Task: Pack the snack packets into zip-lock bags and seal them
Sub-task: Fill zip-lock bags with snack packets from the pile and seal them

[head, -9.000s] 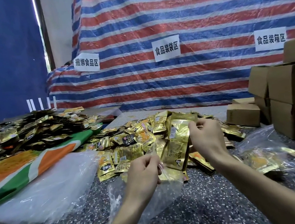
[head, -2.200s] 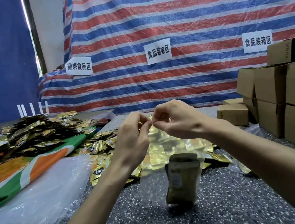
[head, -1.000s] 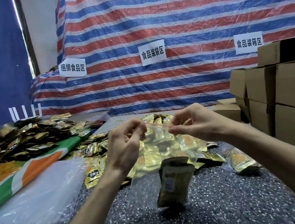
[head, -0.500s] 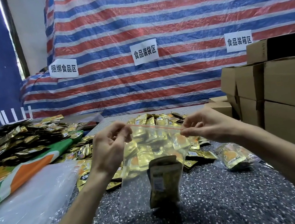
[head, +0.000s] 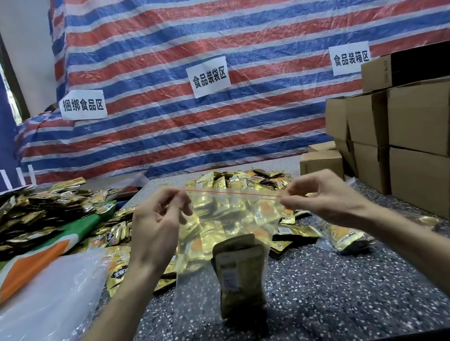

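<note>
Spotter: Hands drawn wider apart than half a second back. The left hand (head: pixel 157 232) and right hand (head: pixel 326 199) now sit at opposite ends of the zip-lock bag (head: pixel 225 219) mouth, with the red seal strip (head: pixel 232 191) taut between them.
Logger: Grip?
Spotter: Fingers (head: pixel 182 205) of the left pinch one top corner, thumb to forefinger, the rest loosely curled. Fingers (head: pixel 289 201) of the right pinch the other corner likewise.
Logger: Why held up like that?
Spotter: Judgement: the tension keeps the strip straight so its tracks line up. The bag hangs upright over the table (head: pixel 323 301), mid-width and toward the near edge. Whether its bottom touches, cannot tell. The snack packets (head: pixel 239 272) sit low in the bag, away from the seal.
Logger: Sealed?
Spotter: Not certain. The strip reads as one unbroken line, so probably closed or nearly so. A last press along it would settle it.
Logger: Surroundings?
Spotter: A loose pile (head: pixel 236 177) of gold packets lies behind the bag toward the far edge, within reach. One filled bag (head: pixel 345 235) lies flat beyond the right forearm. Cardboard boxes (head: pixel 436 117) are stacked at the right edge, likely for finished bags.
</note>
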{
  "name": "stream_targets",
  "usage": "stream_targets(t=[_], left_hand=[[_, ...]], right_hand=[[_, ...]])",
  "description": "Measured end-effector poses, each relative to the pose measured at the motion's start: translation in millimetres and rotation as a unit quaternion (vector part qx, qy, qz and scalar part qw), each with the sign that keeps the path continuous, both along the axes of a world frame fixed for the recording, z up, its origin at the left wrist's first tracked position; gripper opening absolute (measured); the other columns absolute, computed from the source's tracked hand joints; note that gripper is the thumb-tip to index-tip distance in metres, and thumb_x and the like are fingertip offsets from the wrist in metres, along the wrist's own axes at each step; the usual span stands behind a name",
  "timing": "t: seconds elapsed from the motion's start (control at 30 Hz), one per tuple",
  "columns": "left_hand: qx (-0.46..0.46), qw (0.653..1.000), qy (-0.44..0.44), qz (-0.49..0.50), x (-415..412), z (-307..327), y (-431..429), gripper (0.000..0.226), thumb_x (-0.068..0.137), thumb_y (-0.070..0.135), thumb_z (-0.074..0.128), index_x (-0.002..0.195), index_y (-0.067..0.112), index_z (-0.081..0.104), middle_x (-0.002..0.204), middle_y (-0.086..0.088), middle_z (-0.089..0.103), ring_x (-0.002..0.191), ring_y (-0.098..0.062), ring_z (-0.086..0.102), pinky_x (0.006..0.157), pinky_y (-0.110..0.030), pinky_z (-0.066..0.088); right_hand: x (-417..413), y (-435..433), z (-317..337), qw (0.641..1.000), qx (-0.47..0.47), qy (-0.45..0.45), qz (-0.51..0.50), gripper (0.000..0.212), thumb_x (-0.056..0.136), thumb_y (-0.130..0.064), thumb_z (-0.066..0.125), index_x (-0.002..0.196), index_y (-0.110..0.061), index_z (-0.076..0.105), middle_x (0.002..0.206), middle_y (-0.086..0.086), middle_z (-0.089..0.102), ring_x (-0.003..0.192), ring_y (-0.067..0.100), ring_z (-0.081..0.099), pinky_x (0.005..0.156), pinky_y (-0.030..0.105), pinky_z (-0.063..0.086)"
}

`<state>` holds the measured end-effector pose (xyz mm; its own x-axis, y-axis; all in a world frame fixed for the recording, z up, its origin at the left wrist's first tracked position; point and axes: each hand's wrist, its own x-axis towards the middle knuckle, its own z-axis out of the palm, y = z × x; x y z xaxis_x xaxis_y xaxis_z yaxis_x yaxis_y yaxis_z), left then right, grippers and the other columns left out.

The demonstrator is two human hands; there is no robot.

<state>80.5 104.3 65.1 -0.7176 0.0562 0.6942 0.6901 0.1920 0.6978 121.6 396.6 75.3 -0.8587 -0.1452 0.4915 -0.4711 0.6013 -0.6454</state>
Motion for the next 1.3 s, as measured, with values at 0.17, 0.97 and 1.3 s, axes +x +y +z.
stream_targets(t=[0.17, 0.97, 1.3], left_hand=[[0.019, 1.000, -0.004, -0.003, 3, -1, 14, 0.024, 0.103, 0.017, 0.052, 0.082, 0.021, 0.065, 0.079, -0.003, 0.067, 0.065, -0.017, 0.058, 0.057, -0.025, 0.047], [-0.110, 0.988, -0.108, -0.032, 18, -45, 49, 0.013, 0.097, 0.024, 0.062, 0.108, 0.031, 0.065, 0.107, 0.018, 0.065, 0.092, 0.011, 0.060, 0.070, -0.016, 0.045], [-0.116, 0.987, -0.109, -0.036, 14, -55, 47, 0.014, 0.097, 0.024, 0.061, 0.106, 0.033, 0.065, 0.105, 0.019, 0.066, 0.091, 0.012, 0.059, 0.071, -0.015, 0.045]], right_hand=[[0, -26, -47, 0.963, -0.199, -0.164, 0.078, 0.077, 0.065, -0.044, 0.088, 0.129, -0.019, 0.055, 0.117, 0.002, 0.071, 0.103, 0.016, 0.070, 0.089, 0.037, 0.058], [-44, 100, -44, 0.885, -0.071, -0.225, -0.401, 0.020, 0.085, -0.018, 0.068, 0.073, -0.008, 0.055, 0.065, 0.007, 0.059, 0.053, 0.019, 0.051, 0.045, 0.026, 0.035], [-50, 76, -62, 0.849, 0.102, -0.121, -0.504, 0.053, 0.092, -0.028, 0.054, 0.141, -0.009, 0.043, 0.150, 0.019, 0.037, 0.138, 0.037, 0.032, 0.115, 0.057, 0.024]])
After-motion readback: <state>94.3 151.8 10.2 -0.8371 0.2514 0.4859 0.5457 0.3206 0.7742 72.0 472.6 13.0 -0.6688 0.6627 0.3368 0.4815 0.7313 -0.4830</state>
